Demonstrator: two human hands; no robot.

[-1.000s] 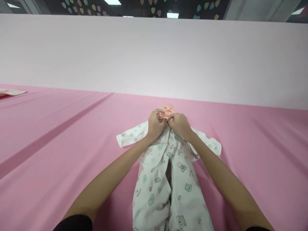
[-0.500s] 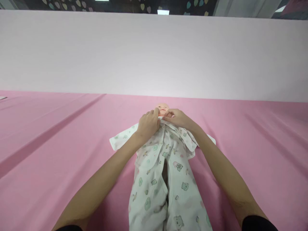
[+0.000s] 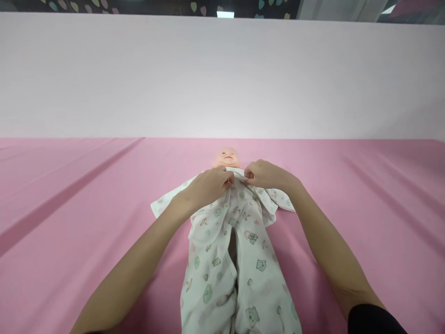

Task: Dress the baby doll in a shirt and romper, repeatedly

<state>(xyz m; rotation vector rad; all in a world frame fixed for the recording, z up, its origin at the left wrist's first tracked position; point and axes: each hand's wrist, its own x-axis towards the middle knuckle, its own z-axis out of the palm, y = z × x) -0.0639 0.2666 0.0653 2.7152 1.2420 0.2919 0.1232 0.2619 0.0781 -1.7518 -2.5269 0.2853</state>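
A baby doll (image 3: 226,157) lies on its back on a pink sheet (image 3: 86,208), head away from me. It wears a white one-piece suit (image 3: 239,260) printed with small green bears, open down the middle at the legs. My left hand (image 3: 207,184) pinches the left edge of the suit's collar just below the doll's chin. My right hand (image 3: 267,175) pinches the opposite collar edge, fingers closed on the cloth. The two hands sit a short gap apart at the neckline.
A pale pink padded wall (image 3: 222,79) runs along the far edge of the sheet. Long creases cross the sheet on the left. Above the wall shows a dark ceiling with heart shapes (image 3: 194,6).
My hands have slid slightly down from the doll's chin and drawn a little apart, so more of the head shows. The view has tilted down and shifted.
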